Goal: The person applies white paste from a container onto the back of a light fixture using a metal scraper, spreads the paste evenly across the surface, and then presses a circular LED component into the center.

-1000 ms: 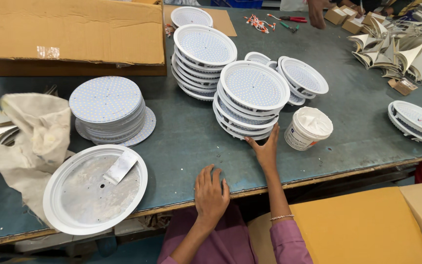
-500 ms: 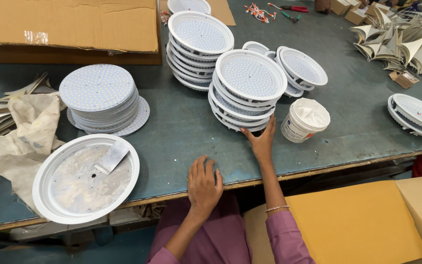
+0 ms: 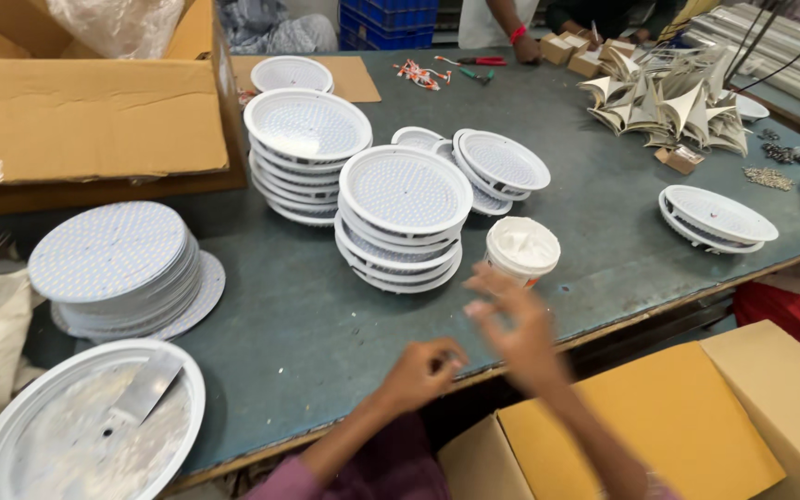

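A grey-green surface carries an open cardboard box at far left, stacks of white round lamp housings in the middle, a pile of flat perforated discs at left and a shallow white pan at the near-left corner. A small white tub stands just right of the nearest stack. At the near edge, the left hand rests loosely curled, holding nothing, while the right hand, motion-blurred with fingers spread and empty, hovers just in front of the tub.
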